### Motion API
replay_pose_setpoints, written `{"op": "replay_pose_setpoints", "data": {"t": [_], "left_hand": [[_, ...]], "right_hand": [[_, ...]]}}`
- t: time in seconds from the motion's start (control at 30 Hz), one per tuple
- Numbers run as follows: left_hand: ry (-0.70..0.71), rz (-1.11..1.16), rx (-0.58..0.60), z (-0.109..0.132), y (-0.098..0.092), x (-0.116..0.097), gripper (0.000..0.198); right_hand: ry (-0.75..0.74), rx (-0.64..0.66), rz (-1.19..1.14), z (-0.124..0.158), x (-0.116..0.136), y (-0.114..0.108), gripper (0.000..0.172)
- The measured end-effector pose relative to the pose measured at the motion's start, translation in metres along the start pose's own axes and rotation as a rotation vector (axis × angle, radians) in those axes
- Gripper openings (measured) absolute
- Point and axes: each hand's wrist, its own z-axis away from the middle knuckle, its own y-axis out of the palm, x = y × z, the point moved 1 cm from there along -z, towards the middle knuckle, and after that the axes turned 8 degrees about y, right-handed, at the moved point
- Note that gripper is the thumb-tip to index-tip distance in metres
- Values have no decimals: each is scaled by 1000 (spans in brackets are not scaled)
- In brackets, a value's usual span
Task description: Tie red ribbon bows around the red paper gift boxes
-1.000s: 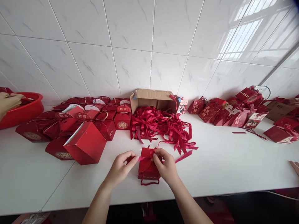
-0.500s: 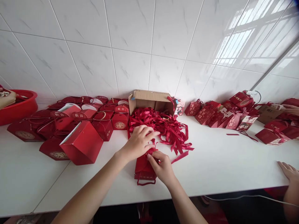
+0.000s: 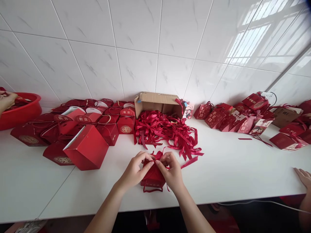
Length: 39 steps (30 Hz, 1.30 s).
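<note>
A small red gift box stands on the white table right before me, its rope handle hanging at the near side. A red ribbon sits at the top of this box. My left hand pinches the ribbon from the left, thumb and fingers together. From the other side my right hand pinches it too, and the two thumbs nearly touch. A loose ribbon end hangs below my right hand. The fingertips partly hide the ribbon's shape.
Behind the box, a heap of red ribbons spills from a cardboard box. Several red gift boxes crowd the left, more the right. A red basin with another person's hand is far left; another hand rests far right.
My left hand has come down from above the box to its top, closing on the ribbon beside my right hand. At far left, the other person's hand has shifted over the basin.
</note>
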Motion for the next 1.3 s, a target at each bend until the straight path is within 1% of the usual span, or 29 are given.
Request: {"op": "replay_pose_setpoints", "data": {"t": [0.1,0.17,0.3,0.37,0.47,0.57,0.6,0.67,0.77,0.83,0.9,0.97,1.0,1.07,1.17,1.23,1.3], "left_hand": [[17,-35,5,1,1,1,5],[23,-48,-31,2,2,3,5],[50,-40,-108,2,6,7,7],[39,-26,-118,2,6,7,8],[-14,5,-87,1,6,5,9],[-61,32,-70,0,4,3,9],[-68,41,-73,0,4,3,9],[-77,66,-85,0,5,4,10],[-96,106,-94,0,7,8,12],[-101,117,-96,0,9,10,13],[-95,109,-124,-1,9,11,10],[-76,93,-155,0,7,8,9],[-57,74,-152,2,5,5,9],[-21,13,-103,6,1,0,8],[-17,-61,-41,12,-3,-3,8],[-27,-49,-49,15,-5,-1,8],[-21,-31,-53,15,-5,3,9]], "right_hand": [[-31,6,77,1,1,0,14],[-56,14,125,2,4,-1,16],[-98,70,220,4,6,-5,22],[-113,41,263,5,4,-6,20],[-159,-38,316,5,1,-6,14],[-189,-37,335,5,2,-5,13],[-177,-19,326,5,3,-5,12],[-100,46,265,4,4,-4,13],[67,172,111,1,4,-2,25],[128,213,30,1,3,-1,31],[142,193,-14,2,1,1,33],[141,135,-31,3,0,4,35],[139,109,-31,4,0,5,35],[139,94,-27,5,1,7,34],[157,177,-13,8,6,4,30],[158,260,28,10,11,-1,28],[122,312,108,12,16,-9,26]]}}
